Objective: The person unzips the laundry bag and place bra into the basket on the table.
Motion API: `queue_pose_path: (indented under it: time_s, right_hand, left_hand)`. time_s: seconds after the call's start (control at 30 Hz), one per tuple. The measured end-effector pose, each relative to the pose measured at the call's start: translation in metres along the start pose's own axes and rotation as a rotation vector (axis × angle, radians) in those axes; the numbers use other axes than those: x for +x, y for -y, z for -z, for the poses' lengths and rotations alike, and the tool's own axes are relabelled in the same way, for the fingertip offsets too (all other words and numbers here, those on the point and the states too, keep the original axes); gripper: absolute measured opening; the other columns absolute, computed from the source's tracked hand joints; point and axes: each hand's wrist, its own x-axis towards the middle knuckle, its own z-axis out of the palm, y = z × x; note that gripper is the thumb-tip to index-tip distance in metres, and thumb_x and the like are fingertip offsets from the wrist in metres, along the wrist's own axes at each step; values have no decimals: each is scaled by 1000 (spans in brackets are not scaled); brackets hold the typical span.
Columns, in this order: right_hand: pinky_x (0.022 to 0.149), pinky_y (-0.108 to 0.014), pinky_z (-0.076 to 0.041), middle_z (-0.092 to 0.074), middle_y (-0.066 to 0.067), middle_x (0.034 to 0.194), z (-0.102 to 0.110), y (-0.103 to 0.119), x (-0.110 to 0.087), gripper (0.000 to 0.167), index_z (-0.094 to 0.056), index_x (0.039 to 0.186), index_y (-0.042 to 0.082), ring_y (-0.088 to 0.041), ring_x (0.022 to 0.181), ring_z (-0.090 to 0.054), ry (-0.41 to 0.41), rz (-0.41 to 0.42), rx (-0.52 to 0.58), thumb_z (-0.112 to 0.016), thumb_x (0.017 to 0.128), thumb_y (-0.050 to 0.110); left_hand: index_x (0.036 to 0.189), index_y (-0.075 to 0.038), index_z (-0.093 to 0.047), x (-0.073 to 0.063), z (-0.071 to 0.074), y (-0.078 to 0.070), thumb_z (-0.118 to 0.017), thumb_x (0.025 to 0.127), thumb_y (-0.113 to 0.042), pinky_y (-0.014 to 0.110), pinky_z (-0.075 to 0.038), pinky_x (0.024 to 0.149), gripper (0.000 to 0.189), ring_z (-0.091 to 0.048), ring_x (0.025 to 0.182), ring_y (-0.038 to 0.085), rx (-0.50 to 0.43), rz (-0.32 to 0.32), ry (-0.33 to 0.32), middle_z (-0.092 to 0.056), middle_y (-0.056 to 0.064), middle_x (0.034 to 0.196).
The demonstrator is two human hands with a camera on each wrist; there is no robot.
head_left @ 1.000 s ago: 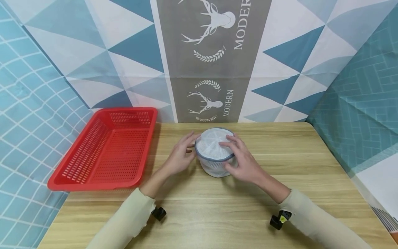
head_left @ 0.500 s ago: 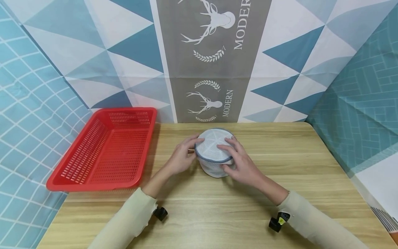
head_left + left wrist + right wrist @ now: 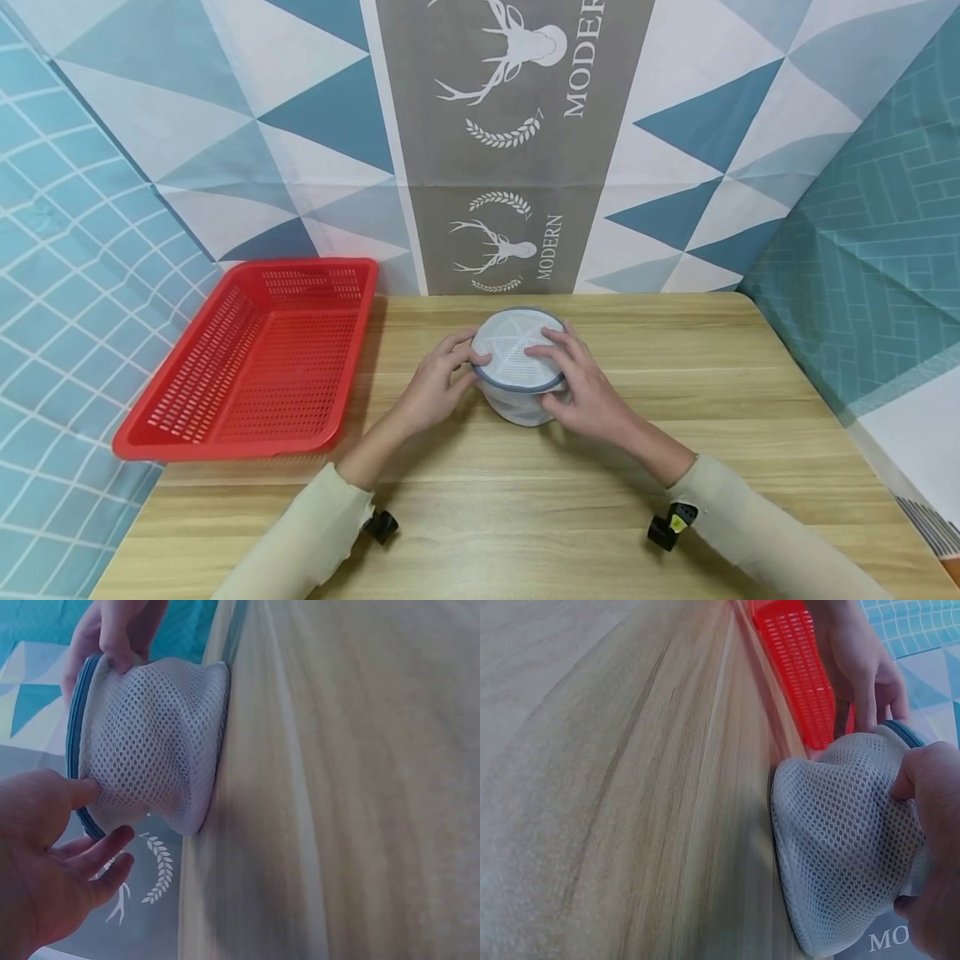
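Note:
A white mesh laundry bag (image 3: 517, 350), short and drum-shaped with a blue-grey trimmed rim, stands upright on the wooden table. At its left, my left hand (image 3: 435, 385) holds the rim between thumb and index finger; in the left wrist view the other fingers of that left hand (image 3: 45, 855) spread free of the mesh. From the right, my right hand (image 3: 591, 392) grips the rim, fingers on the top panel and thumb on the side below. The side of the mesh bag (image 3: 847, 832) looks creased in the right wrist view. Its far side is hidden.
A red plastic basket (image 3: 341, 400) with perforated walls stands to the left, partly over the table's edge. Behind the wooden table (image 3: 525, 517) rises a patterned wall covering (image 3: 495, 158). Black wrist cameras (image 3: 382, 527) sit at both sleeves.
My left hand's fingers have shifted along the rim, with the index finger now lower on the edge. The right hand and the bag stay almost in place.

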Motion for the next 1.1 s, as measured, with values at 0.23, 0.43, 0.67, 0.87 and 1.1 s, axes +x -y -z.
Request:
queue_pose_path:
  time_s: [0.23,0.43,0.67,0.87,1.1]
  right_hand:
    - [131,-83,-28,-48,-26,172,1,0,1,64,-68,143,13,-63,171,-20,5,1,-4,-70,80,2]
    - [131,-82,-30,-47,-26,173,2,2,1,65,-68,145,14,-63,171,-22,3,5,-16,-71,81,3]
    - [130,-84,-29,-44,-29,174,5,7,-2,68,-64,152,13,-64,171,-20,-8,34,-46,-80,86,10]
    - [128,-85,-32,-43,-30,174,3,9,-4,63,-66,152,15,-67,169,-20,-7,80,-84,-86,92,17]
    - [128,-85,-30,-46,-30,173,0,9,-5,56,-72,145,15,-68,169,-21,-12,78,-75,-83,91,7]
  left_hand:
    - [125,-12,-81,-5,2,-7,-79,103,-7,72,-46,127,23,-60,155,44,42,37,10,-55,17,170]
    - [131,-11,-77,-3,6,-11,-76,98,8,68,-49,126,38,-60,154,43,54,42,-26,-60,19,164]
    - [148,-9,-68,2,6,-8,-75,93,9,64,-52,125,58,-62,148,44,49,51,-77,-56,23,161]
    - [164,-16,-57,7,7,-5,-73,97,6,73,-39,131,73,-44,165,51,-1,103,60,-40,24,180]
    - [164,-14,-57,9,6,-5,-72,95,9,63,-53,125,75,-51,161,47,-36,80,105,-43,22,180]
